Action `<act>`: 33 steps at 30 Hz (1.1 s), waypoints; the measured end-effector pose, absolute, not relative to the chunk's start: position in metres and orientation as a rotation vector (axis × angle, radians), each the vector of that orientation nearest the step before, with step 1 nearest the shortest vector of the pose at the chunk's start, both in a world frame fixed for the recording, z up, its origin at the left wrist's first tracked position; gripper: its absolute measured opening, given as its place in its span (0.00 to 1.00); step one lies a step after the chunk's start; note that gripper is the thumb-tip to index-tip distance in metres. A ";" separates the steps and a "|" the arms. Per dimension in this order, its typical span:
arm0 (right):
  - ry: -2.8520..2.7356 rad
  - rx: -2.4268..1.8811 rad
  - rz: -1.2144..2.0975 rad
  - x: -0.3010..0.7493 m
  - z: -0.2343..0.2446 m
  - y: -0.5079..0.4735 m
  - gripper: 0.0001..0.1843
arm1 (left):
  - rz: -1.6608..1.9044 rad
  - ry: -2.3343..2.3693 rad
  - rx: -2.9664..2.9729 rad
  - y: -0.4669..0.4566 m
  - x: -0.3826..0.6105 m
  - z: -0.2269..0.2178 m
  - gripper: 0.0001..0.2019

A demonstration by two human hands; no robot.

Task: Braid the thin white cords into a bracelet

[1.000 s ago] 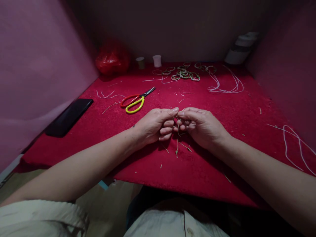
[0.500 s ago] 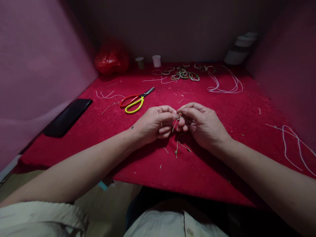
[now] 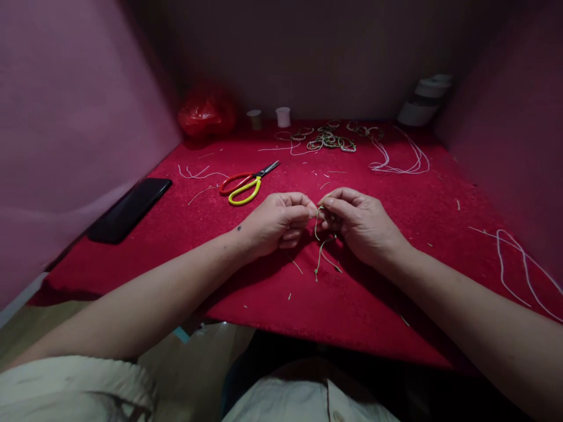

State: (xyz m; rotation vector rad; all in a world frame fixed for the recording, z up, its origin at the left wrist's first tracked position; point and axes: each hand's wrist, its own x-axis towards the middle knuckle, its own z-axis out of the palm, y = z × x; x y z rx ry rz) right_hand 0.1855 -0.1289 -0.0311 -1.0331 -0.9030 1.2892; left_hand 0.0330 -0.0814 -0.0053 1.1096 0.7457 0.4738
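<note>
My left hand (image 3: 279, 221) and my right hand (image 3: 358, 221) meet over the red felt mat (image 3: 396, 281), fingers pinched together on a thin pale cord (image 3: 320, 246). The cord's loose ends hang down between the hands and trail onto the mat. Small cord clippings lie just below the hands. Scissors (image 3: 246, 184) with one orange and one yellow handle lie beyond my left hand.
A black phone (image 3: 129, 209) lies at the mat's left edge. At the back are a red plastic bag (image 3: 206, 114), two small cups (image 3: 282, 116), a heap of finished cord rings (image 3: 329, 139) and loose white cords (image 3: 402, 161). More white cord (image 3: 512, 264) lies at the right.
The hands have stayed together, working the cord; more of its ends now hang free between them. The view has tipped slightly down.
</note>
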 end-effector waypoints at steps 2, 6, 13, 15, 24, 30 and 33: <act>-0.878 -1.040 1.297 0.187 -0.031 -0.128 0.06 | 0.433 0.765 1.176 -0.079 0.030 -0.002 0.05; -0.789 -1.043 1.367 0.188 -0.027 -0.126 0.05 | 0.311 0.800 1.425 -0.069 0.020 0.005 0.06; -0.898 -1.045 1.529 0.191 -0.026 -0.128 0.06 | 0.326 0.847 1.585 -0.055 0.007 0.009 0.06; -0.939 -1.066 1.524 0.190 -0.026 -0.129 0.06 | 0.329 0.829 1.592 -0.058 0.008 0.009 0.06; -1.089 -1.198 1.542 0.190 -0.023 -0.133 0.09 | 0.384 0.794 1.665 -0.063 0.013 0.008 0.05; -1.162 -1.211 1.669 0.196 -0.019 -0.132 0.13 | 0.365 0.595 2.043 -0.062 0.012 0.000 0.21; -1.195 -1.206 1.657 0.198 -0.020 -0.132 0.15 | 0.436 0.505 2.372 -0.063 0.013 -0.006 0.18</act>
